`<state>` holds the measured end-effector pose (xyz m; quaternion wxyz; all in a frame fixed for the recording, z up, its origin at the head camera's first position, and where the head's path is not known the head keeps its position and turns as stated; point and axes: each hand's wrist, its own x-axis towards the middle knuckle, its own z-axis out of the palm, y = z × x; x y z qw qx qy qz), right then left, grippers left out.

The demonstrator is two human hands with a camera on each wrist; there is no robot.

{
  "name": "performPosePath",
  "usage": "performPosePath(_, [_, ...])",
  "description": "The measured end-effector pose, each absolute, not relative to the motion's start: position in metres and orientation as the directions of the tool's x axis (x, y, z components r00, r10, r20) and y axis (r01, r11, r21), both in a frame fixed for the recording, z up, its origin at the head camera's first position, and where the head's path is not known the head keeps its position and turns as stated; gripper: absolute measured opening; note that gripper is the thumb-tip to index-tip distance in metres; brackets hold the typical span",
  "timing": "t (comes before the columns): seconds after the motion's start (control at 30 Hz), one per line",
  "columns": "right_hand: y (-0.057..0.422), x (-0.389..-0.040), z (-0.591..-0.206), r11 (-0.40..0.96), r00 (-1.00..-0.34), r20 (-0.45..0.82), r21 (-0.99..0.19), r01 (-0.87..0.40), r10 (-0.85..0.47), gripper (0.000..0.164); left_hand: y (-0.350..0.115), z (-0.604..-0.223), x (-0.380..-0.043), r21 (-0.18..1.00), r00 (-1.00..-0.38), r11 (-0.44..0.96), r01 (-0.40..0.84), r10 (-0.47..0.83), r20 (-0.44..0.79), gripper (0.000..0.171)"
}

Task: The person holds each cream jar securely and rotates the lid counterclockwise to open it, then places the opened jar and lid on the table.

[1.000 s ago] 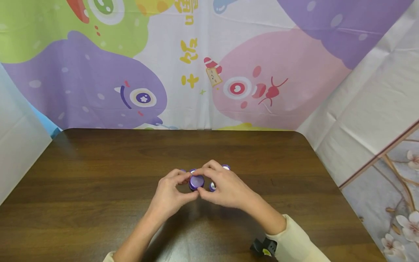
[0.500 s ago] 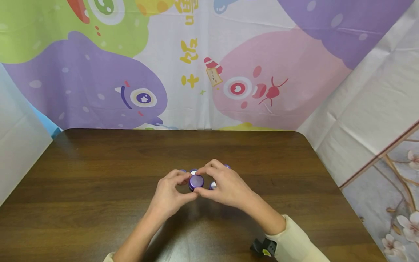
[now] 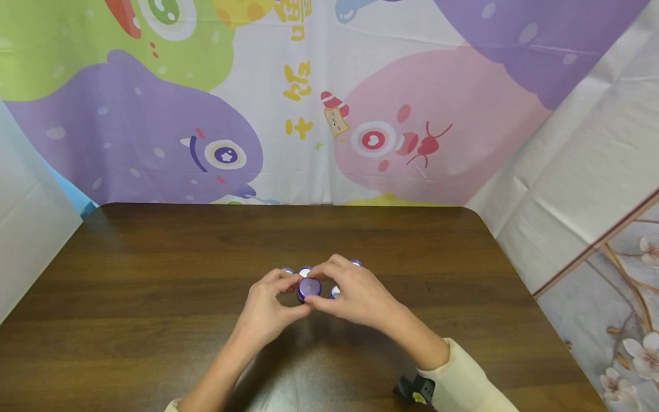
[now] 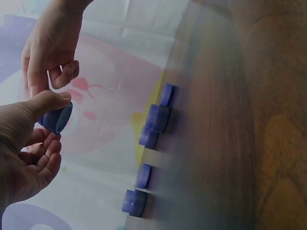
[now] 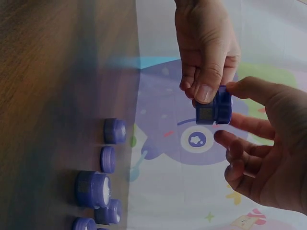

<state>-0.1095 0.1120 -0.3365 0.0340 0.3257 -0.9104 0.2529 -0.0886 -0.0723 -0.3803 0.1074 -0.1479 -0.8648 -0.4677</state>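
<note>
A small purple jar with a purple lid is held up over the table between both hands. My left hand grips the jar's body, its thumb flat against the side in the right wrist view. Thumb and fingers of my right hand pinch the lid at its rim. From the head view the shiny round lid top faces up. In the left wrist view my left thumb and fingers partly cover the jar.
Several purple jars and lids stand on the brown wooden table just beyond the hands, among them a larger open jar with white inside, a smaller jar and a loose lid. A printed cloth hangs behind the table.
My right thumb has slid left along the lid's front rim since a second ago, and the right fingers have shifted slightly. My left hand keeps its grip on the jar, nearly still.
</note>
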Motion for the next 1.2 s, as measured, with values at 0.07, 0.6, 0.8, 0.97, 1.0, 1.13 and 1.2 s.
performPosePath(0.07, [0.1124, -0.1097, -0.3367, 0.652, -0.773, 0.201, -0.436, -0.621, -0.601, 0.036, -0.0722, -0.3810, -0.0887, 0.773, -0.929, 0.518, 0.366, 0.156, 0.335, 0.038])
performPosePath(0.6, [0.1128, -0.1086, -0.3369, 0.649, -0.776, 0.202, -0.446, -0.616, -0.597, 0.036, -0.0723, -0.3818, -0.0884, 0.765, -0.928, 0.528, 0.368, 0.163, 0.334, 0.040])
performPosePath(0.8, [0.1135, -0.1084, -0.3371, 0.629, -0.763, 0.206, -0.456, -0.629, -0.613, 0.042, -0.0724, -0.3823, -0.0882, 0.758, -0.926, 0.535, 0.374, 0.162, 0.342, 0.039])
performPosePath(0.97, [0.1121, -0.1077, -0.3357, 0.661, -0.797, 0.258, -0.452, -0.599, -0.546, 0.039, -0.0719, -0.3813, -0.0881, 0.749, -0.926, 0.548, 0.372, 0.160, 0.343, 0.043])
performPosePath(1.0, [0.1119, -0.1080, -0.3358, 0.665, -0.797, 0.264, -0.444, -0.600, -0.543, 0.038, -0.0719, -0.3810, -0.0881, 0.750, -0.927, 0.550, 0.368, 0.159, 0.338, 0.044])
performPosePath(1.13, [0.1128, -0.1086, -0.3355, 0.654, -0.774, 0.244, -0.424, -0.627, -0.584, 0.035, -0.0715, -0.3809, -0.0883, 0.748, -0.928, 0.553, 0.367, 0.158, 0.338, 0.042])
performPosePath(1.2, [0.1135, -0.1087, -0.3356, 0.640, -0.755, 0.236, -0.414, -0.647, -0.611, 0.037, -0.0715, -0.3814, -0.0884, 0.744, -0.927, 0.558, 0.368, 0.158, 0.340, 0.041])
